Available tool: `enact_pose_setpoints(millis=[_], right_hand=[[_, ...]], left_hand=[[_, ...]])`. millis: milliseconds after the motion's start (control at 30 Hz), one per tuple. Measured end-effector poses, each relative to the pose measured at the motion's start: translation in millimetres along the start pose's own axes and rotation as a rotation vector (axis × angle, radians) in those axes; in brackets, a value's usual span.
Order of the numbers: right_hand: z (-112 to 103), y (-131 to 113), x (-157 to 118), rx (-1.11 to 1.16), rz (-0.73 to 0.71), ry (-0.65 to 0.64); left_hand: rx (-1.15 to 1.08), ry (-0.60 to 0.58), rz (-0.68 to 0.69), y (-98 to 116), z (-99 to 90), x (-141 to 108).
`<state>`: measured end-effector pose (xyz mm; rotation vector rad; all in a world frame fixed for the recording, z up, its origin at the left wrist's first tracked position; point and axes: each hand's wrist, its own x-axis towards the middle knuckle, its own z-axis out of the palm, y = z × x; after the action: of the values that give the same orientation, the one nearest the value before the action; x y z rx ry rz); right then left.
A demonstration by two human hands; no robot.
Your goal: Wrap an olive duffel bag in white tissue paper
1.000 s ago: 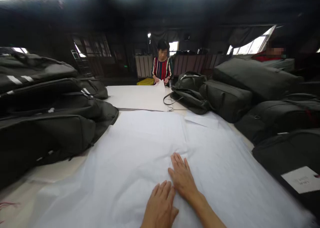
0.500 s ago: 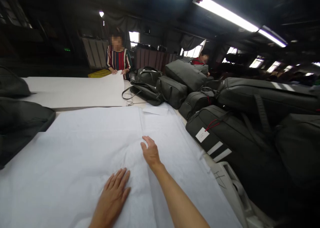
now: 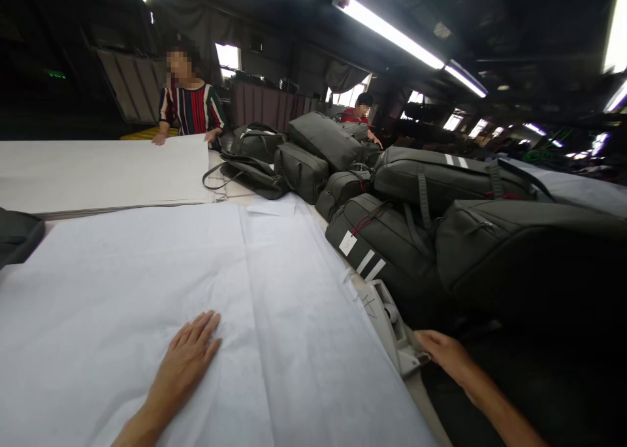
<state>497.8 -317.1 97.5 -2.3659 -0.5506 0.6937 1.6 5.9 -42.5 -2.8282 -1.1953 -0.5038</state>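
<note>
White sheets of thin material (image 3: 304, 316) cover the table in front of me, with a few soft wrinkles. My left hand (image 3: 189, 349) lies flat on them, fingers spread and holding nothing. To the right, at the table's edge, sits a light grey plastic device (image 3: 385, 323) with a dark mark drawn on it. My right hand (image 3: 441, 352) is at the near end of this device, its fingers closed on it; the fingertips are partly hidden. A small white piece (image 3: 272, 206) lies at the far end of the sheets.
Dark grey bags, one with white stripes (image 3: 386, 238), are piled along the right side. Another dark bag (image 3: 17, 234) is at the left edge. Beyond lies a stack of pale sheets (image 3: 98, 172), touched by a person in a striped top (image 3: 191, 110). Another person (image 3: 360, 110) stands behind the bags.
My right hand has left the white sheets and moved right to the grey device. My left hand stays flat on the sheets. The view has turned to the right.
</note>
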Motion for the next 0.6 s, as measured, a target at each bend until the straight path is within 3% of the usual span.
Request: enact_pose_setpoints(millis=[167, 300, 467, 600], right_hand=[[17, 3, 12, 0.088, 0.072, -0.056], [15, 2, 8, 0.167, 0.132, -0.087], [-1, -11, -13, 0.281, 0.11, -0.106], [-9, -6, -39, 0.431, 0.076, -0.069]], left_hand=[[-0.002, -0.016, -0.025, 3, -4.8, 2], [0.004, -0.015, -0.029, 4, -6.1, 2], [-0.014, -0.015, -0.044, 6, -7.3, 2], [-0.015, -0.013, -0.023, 7, -9.8, 2]])
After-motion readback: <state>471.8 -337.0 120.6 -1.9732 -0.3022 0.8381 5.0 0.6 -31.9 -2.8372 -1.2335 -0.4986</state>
